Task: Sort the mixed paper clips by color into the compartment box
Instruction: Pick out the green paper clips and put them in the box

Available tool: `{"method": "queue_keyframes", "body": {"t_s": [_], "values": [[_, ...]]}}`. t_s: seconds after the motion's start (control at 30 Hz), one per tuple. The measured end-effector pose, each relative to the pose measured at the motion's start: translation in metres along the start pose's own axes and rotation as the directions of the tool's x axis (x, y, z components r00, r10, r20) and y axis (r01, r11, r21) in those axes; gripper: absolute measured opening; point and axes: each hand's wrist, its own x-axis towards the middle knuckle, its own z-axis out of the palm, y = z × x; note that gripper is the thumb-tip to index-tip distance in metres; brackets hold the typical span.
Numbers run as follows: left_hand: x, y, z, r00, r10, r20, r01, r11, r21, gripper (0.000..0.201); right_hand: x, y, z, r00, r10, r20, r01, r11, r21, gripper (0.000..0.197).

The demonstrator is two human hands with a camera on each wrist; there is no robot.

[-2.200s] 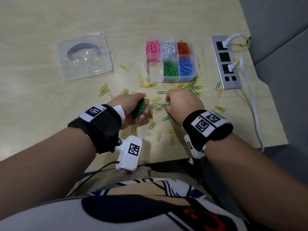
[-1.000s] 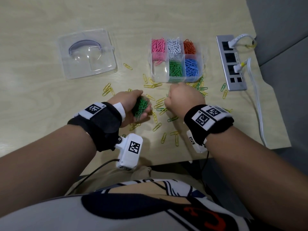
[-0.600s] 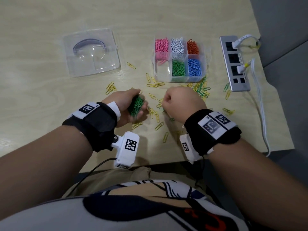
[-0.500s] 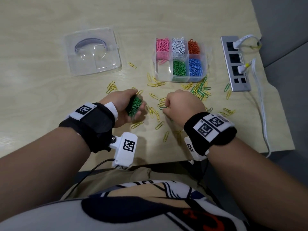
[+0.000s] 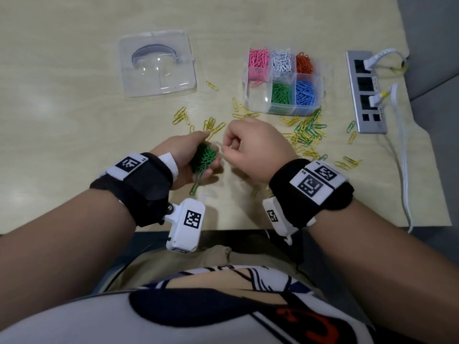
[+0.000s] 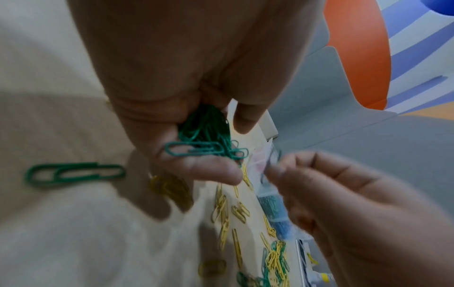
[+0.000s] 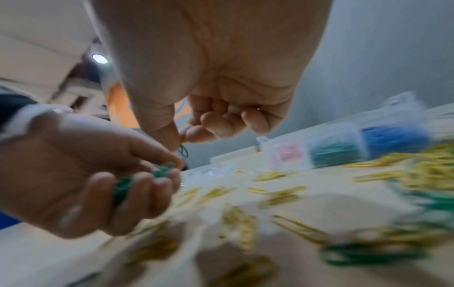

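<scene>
Wooden table (image 5: 74,120), left hand (image 5: 183,157) clutching green clips (image 5: 203,157) (bunched), right hand (image 5: 258,150) pinching 1.

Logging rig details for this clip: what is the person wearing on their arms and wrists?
Both forearms are bare. Each wrist carries a wide black strap topped by a white band printed with black square markers: left wrist strap, right wrist strap. A white camera block with its own marker hangs under each wrist; a dark cable trails from the left camera block.
</scene>
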Motion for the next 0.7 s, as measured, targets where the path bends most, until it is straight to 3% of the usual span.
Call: {"method": "queue_keyframes", "body": {"t_s": [0.13,0.3,0.37,0.47,0.6,0.7], "values": [[-0.005,-0.007,-0.001,1.0,0.005,0.0,-0.005,0.998,-0.068,0.025,0.001,-0.021,0.013,0.988,-0.135,0.07,0.133,0.991,0.032,0.004],[-0.004,-0.01,-0.025,0.996,-0.027,-0.082,0.008,0.976,-0.218,0.028,-0.014,-0.02,0.023,0.976,-0.219,-0.006,0.218,0.968,0.125,0.004],[-0.004,-0.009,-0.035,0.992,-0.029,-0.12,-0.001,0.97,-0.245,0.028,-0.016,-0.022,0.032,0.96,-0.249,0.13,0.254,0.967,-0.03,0.007],[-0.006,-0.006,-0.043,0.985,-0.009,-0.172,-0.031,0.973,-0.227,0.03,-0.014,-0.026,0.051,0.922,-0.245,0.3,0.338,0.887,-0.313,0.022],[-0.009,-0.004,-0.038,0.98,0.022,-0.198,-0.059,0.982,-0.179,0.029,-0.016,-0.026,0.057,0.924,-0.209,0.32,0.343,0.821,-0.456,0.025],[-0.008,-0.004,-0.026,0.985,0.022,-0.171,-0.048,0.988,-0.149,0.029,-0.024,-0.018,0.053,0.948,-0.136,0.287,0.266,0.833,-0.485,0.024]]}}
